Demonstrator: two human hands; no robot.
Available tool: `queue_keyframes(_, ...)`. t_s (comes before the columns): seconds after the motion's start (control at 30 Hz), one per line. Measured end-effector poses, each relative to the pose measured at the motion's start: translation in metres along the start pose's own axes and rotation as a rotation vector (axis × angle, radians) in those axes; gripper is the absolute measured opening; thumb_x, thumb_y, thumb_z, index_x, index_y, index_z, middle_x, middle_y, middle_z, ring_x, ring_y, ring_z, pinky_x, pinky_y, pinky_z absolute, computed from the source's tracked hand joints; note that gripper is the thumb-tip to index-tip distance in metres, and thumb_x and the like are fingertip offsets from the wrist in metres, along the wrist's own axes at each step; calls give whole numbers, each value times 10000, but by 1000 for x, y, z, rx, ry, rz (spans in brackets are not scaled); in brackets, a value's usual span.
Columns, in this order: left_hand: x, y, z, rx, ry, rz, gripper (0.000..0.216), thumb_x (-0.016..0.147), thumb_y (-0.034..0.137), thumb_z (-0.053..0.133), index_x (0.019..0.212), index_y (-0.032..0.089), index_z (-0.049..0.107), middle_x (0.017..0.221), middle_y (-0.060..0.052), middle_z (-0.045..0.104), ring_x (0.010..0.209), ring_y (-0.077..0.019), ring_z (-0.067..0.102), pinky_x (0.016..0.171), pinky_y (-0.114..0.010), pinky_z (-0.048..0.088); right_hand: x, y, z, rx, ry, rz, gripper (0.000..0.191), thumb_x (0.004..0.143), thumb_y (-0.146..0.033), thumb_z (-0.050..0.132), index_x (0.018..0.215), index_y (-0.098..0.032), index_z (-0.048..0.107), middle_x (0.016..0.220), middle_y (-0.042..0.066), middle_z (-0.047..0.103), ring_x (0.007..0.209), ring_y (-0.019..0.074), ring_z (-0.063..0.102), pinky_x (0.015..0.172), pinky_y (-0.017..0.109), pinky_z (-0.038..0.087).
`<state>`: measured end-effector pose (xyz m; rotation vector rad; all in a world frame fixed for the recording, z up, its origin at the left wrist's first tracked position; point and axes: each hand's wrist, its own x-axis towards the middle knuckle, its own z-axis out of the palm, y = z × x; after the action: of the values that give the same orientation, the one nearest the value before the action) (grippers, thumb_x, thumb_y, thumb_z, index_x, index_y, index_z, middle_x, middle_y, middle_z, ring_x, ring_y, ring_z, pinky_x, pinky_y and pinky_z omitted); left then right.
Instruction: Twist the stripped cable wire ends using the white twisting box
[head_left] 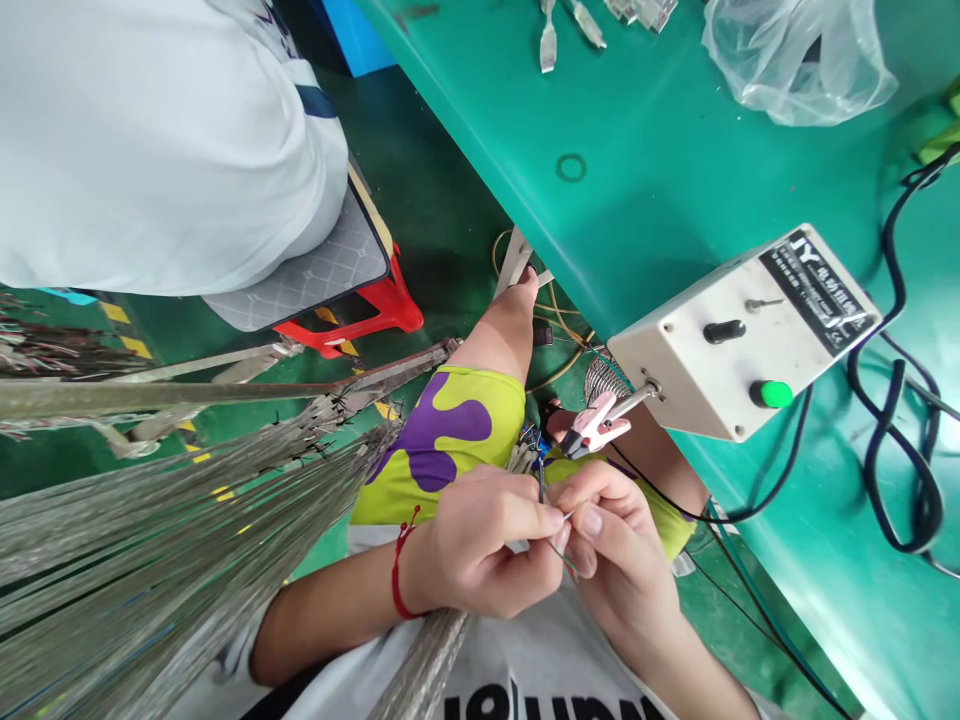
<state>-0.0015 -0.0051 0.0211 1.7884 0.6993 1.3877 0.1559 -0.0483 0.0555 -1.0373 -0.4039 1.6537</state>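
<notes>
My left hand, with a red cord bracelet at the wrist, is closed in a pinch over my lap. Fingertip to fingertip with it, my right hand pinches too. Thin coloured wires, green and red, show below the fingertips, and a short white end sits between them. Fingers hide most of the wires. A bundle of clear-sheathed cable passes under my left wrist. Just beyond my hands, a pale pink clip sits on the shaft of a white control box.
The box, with a green button, stands at the edge of the green table. Black cable curls right of it. USB plugs and a clear plastic bag lie farther back. Long cables hang at left; a person sits beyond.
</notes>
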Motion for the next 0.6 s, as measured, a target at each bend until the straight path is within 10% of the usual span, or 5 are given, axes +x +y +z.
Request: queue_keyframes(0.6,-2,-7,1,-157,-12,-21,311,1047,40,717,1214,284,620,728,72,718,500,-125,637,521,-269,485,15,4,8,276,-243,65,455,1002,-390,981,782,-267,602,581,-130,293,470,91,167,465,219,207)
